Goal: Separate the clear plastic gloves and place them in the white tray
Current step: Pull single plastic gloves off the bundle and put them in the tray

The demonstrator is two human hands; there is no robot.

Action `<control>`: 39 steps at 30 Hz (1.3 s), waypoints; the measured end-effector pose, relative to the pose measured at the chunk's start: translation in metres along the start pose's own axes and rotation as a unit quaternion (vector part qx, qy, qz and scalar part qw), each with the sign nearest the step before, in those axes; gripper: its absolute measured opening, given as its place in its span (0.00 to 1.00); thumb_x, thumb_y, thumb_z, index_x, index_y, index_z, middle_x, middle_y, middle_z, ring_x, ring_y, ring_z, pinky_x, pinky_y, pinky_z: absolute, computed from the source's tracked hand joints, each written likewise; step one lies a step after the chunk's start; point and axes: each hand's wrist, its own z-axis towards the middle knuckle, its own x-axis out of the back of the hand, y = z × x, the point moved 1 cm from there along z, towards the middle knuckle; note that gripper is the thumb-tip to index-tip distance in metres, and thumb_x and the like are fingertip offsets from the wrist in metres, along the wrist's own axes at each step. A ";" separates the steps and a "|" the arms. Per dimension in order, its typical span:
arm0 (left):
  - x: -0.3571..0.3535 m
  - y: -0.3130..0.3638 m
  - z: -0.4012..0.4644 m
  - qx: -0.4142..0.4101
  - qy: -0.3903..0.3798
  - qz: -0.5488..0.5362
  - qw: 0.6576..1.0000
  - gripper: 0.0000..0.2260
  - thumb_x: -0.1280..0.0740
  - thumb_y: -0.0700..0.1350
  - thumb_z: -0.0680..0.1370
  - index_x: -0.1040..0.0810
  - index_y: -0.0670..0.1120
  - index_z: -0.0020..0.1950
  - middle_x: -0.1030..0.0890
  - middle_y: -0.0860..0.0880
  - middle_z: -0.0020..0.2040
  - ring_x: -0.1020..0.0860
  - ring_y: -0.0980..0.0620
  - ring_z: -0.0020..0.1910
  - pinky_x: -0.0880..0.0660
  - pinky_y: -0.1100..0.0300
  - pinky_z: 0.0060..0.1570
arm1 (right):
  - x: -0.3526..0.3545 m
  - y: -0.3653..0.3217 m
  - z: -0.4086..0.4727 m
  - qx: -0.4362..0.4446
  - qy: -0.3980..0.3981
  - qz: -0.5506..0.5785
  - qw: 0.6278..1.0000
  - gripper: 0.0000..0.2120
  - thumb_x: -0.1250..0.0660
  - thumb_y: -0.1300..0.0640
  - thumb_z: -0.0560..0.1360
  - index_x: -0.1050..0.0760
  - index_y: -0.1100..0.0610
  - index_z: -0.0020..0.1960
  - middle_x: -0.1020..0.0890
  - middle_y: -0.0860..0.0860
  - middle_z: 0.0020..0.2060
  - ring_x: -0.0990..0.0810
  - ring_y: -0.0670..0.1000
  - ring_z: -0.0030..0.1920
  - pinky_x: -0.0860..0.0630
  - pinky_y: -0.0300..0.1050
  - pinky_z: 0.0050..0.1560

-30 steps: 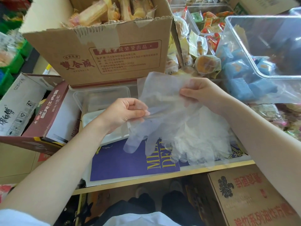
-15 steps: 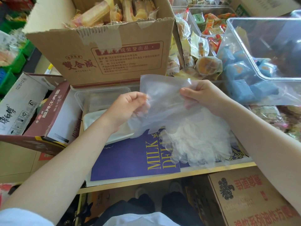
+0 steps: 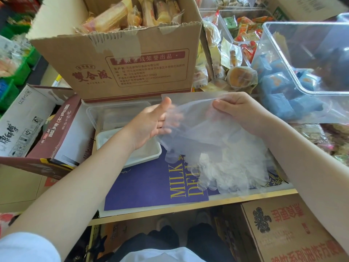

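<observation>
- Both forearms are bare from elbow to wrist.
- The left hand (image 3: 151, 123) and right hand (image 3: 239, 110) are bare, with no rings or watch showing.
- A white short sleeve (image 3: 24, 248) covers the left upper arm.
- A white shirt hem (image 3: 160, 255) lies over dark trousers (image 3: 170, 241).
- Light shoes (image 3: 164, 223) show below, blurred.

The right hand (image 3: 239, 112) pinches the top edge of a clear glove (image 3: 192, 125), which hangs above a glove pile (image 3: 232, 171) on a purple box (image 3: 147, 184). The left hand (image 3: 153, 123), fingers straight, reaches into the glove's open cuff. A white tray (image 3: 149, 154) sits under the left wrist, just before a clear container (image 3: 105, 114) and a cardboard box (image 3: 120, 59).
</observation>
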 end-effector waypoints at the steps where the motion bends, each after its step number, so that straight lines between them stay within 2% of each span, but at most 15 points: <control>1: -0.001 -0.001 0.001 -0.006 0.002 0.015 1.000 0.23 0.37 0.64 0.71 0.25 0.50 0.59 0.17 0.50 0.54 0.19 0.53 0.48 0.24 0.63 0.43 | 0.000 0.000 0.000 -0.001 -0.002 0.002 1.000 0.09 0.37 0.59 0.78 0.20 0.60 0.42 0.20 0.46 0.30 0.24 0.43 0.31 0.26 0.34 0.34; 3: -0.002 -0.004 0.004 -0.010 0.012 0.035 0.999 0.16 0.34 0.56 0.73 0.23 0.49 0.55 0.17 0.52 0.48 0.18 0.53 0.45 0.25 0.63 0.41 | 0.000 0.000 0.000 -0.009 -0.010 0.006 1.000 0.10 0.38 0.58 0.78 0.20 0.57 0.41 0.20 0.47 0.31 0.23 0.44 0.33 0.26 0.35 0.36; 5: -0.002 -0.006 0.008 -0.011 0.030 0.028 0.999 0.08 0.38 0.48 0.78 0.21 0.47 0.51 0.16 0.52 0.43 0.18 0.54 0.40 0.28 0.59 0.41 | 0.000 0.002 0.001 -0.041 -0.016 0.028 0.999 0.12 0.39 0.57 0.79 0.20 0.56 0.41 0.19 0.48 0.32 0.22 0.46 0.34 0.25 0.38 0.38; 7: -0.003 -0.005 0.010 -0.004 0.041 -0.010 0.999 0.10 0.41 0.43 0.81 0.21 0.47 0.48 0.15 0.52 0.40 0.18 0.54 0.38 0.29 0.59 0.41 | 0.001 0.008 0.002 -0.072 -0.013 0.052 0.996 0.13 0.40 0.57 0.79 0.21 0.58 0.41 0.20 0.51 0.34 0.22 0.49 0.37 0.25 0.40 0.42; 9: -0.003 -0.003 0.009 0.001 0.042 -0.047 0.998 0.12 0.43 0.43 0.81 0.21 0.47 0.47 0.15 0.52 0.40 0.18 0.54 0.37 0.28 0.61 0.40 | 0.003 0.015 0.004 -0.094 -0.002 0.043 0.995 0.12 0.42 0.57 0.80 0.25 0.60 0.43 0.25 0.58 0.37 0.25 0.55 0.41 0.28 0.44 0.43; 11: -0.001 -0.004 0.008 0.007 0.076 -0.066 0.995 0.12 0.44 0.44 0.82 0.21 0.47 0.46 0.15 0.52 0.39 0.17 0.55 0.38 0.27 0.64 0.39 | 0.007 0.026 0.006 -0.134 0.029 0.013 0.990 0.13 0.44 0.56 0.81 0.26 0.60 0.43 0.25 0.58 0.39 0.23 0.55 0.40 0.26 0.44 0.41; 15: 0.011 -0.007 0.008 -0.017 0.234 -0.074 0.969 0.11 0.43 0.44 0.82 0.22 0.48 0.46 0.17 0.51 0.44 0.18 0.56 0.40 0.24 0.64 0.42 | 0.021 0.055 0.000 -0.269 0.178 -0.061 0.945 0.19 0.47 0.56 0.80 0.24 0.61 0.37 0.20 0.58 0.32 0.24 0.50 0.22 0.28 0.40 0.30; 19: 0.018 -0.011 0.007 -0.069 0.280 -0.081 0.954 0.11 0.44 0.45 0.82 0.22 0.48 0.50 0.18 0.49 0.49 0.18 0.54 0.45 0.22 0.62 0.47 | 0.012 0.062 -0.015 -0.316 0.137 -0.088 0.935 0.20 0.48 0.62 0.77 0.23 0.68 0.34 0.19 0.63 0.30 0.21 0.57 0.28 0.24 0.42 0.33; 22: 0.005 -0.013 0.005 -0.082 0.233 -0.072 0.966 0.11 0.44 0.45 0.82 0.21 0.49 0.51 0.18 0.51 0.49 0.18 0.53 0.47 0.23 0.61 0.51 | -0.023 0.043 -0.019 -0.278 0.084 -0.014 0.957 0.25 0.51 0.57 0.78 0.21 0.65 0.35 0.20 0.57 0.26 0.23 0.53 0.26 0.29 0.36 0.27; 25: -0.016 -0.020 0.002 -0.069 0.164 -0.068 0.982 0.11 0.45 0.44 0.82 0.22 0.48 0.54 0.18 0.52 0.49 0.18 0.54 0.47 0.22 0.62 0.51 | -0.059 0.026 -0.013 -0.176 0.062 0.028 0.982 0.28 0.52 0.55 0.81 0.22 0.61 0.30 0.23 0.52 0.21 0.27 0.49 0.21 0.34 0.35 0.24; 30: -0.040 -0.022 -0.008 -0.097 0.029 -0.072 0.992 0.15 0.48 0.41 0.83 0.21 0.47 0.55 0.18 0.43 0.47 0.19 0.50 0.46 0.23 0.62 0.47 | -0.085 0.012 -0.003 -0.056 0.096 -0.033 0.993 0.20 0.44 0.54 0.80 0.28 0.57 0.30 0.26 0.49 0.23 0.29 0.44 0.22 0.32 0.39 0.30; 33: -0.036 -0.022 -0.008 -0.101 0.010 -0.056 0.993 0.14 0.46 0.45 0.83 0.20 0.49 0.54 0.22 0.39 0.48 0.24 0.46 0.46 0.27 0.57 0.52 | -0.085 0.011 -0.001 -0.020 0.120 -0.095 0.988 0.15 0.40 0.55 0.78 0.27 0.58 0.35 0.24 0.48 0.25 0.27 0.41 0.22 0.32 0.34 0.28; 35: -0.034 -0.022 -0.010 -0.098 -0.006 -0.036 0.995 0.12 0.40 0.50 0.80 0.19 0.48 0.54 0.21 0.42 0.47 0.26 0.46 0.47 0.31 0.57 0.53 | -0.084 0.010 -0.001 -0.001 0.131 -0.116 0.985 0.13 0.39 0.54 0.77 0.27 0.59 0.37 0.23 0.49 0.27 0.25 0.44 0.26 0.30 0.38 0.31; 37: -0.034 -0.022 -0.013 -0.103 -0.018 -0.022 0.994 0.13 0.37 0.46 0.76 0.21 0.44 0.57 0.18 0.46 0.48 0.22 0.52 0.49 0.28 0.63 0.53 | -0.084 0.009 -0.002 0.014 0.123 -0.120 0.985 0.14 0.40 0.51 0.78 0.27 0.58 0.37 0.22 0.49 0.28 0.25 0.47 0.30 0.29 0.42 0.35; 39: -0.033 -0.021 -0.014 -0.117 -0.008 -0.005 0.993 0.11 0.33 0.39 0.75 0.22 0.43 0.57 0.18 0.45 0.49 0.20 0.55 0.50 0.27 0.65 0.53 | -0.084 0.008 -0.005 0.035 0.100 -0.102 0.989 0.20 0.45 0.45 0.78 0.27 0.56 0.35 0.23 0.47 0.28 0.27 0.44 0.30 0.31 0.42 0.36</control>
